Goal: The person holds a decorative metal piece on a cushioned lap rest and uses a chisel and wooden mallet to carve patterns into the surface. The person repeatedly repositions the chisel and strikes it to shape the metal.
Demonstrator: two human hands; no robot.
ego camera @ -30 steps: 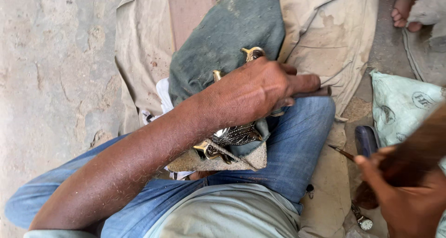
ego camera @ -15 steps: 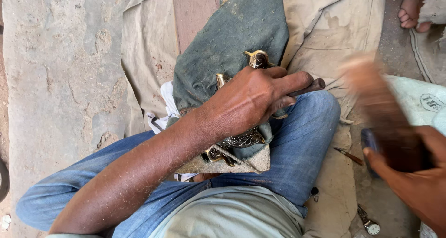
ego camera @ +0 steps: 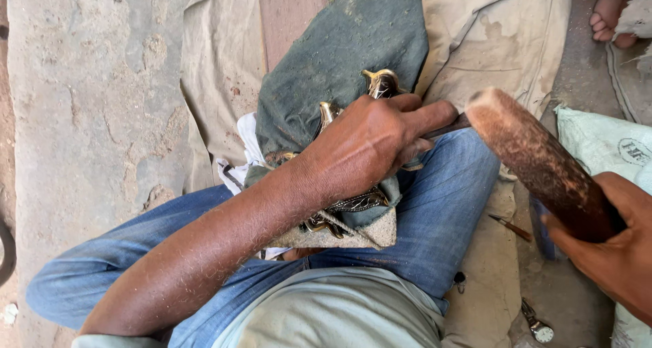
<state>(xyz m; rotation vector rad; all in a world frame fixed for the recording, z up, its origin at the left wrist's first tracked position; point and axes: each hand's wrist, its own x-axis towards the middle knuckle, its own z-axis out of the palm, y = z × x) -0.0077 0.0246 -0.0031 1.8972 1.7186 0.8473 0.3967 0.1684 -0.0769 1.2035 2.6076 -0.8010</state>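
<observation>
My left hand (ego camera: 370,144) is closed around a thin dark metal punch (ego camera: 449,126) whose end sticks out to the right. It presses on a brass ornamental piece (ego camera: 380,83) that lies on my lap, partly wrapped in a dark green cloth (ego camera: 339,49). More of the brass work (ego camera: 350,204) shows under my wrist. My right hand (ego camera: 614,253) grips the handle end of a thick wooden mallet (ego camera: 536,161). The mallet's rounded head is right beside the punch's free end.
A beige cloth (ego camera: 502,29) and a wooden board (ego camera: 288,15) lie under the work. A small pointed tool (ego camera: 509,227) and a wristwatch (ego camera: 540,329) lie on the ground at the right. A pale sack (ego camera: 604,141) and another person's foot (ego camera: 608,15) are at the far right.
My right hand has swung the mallet up and leftwards, from low at the right edge to beside the punch's end. My left hand has stayed on the brass piece.
</observation>
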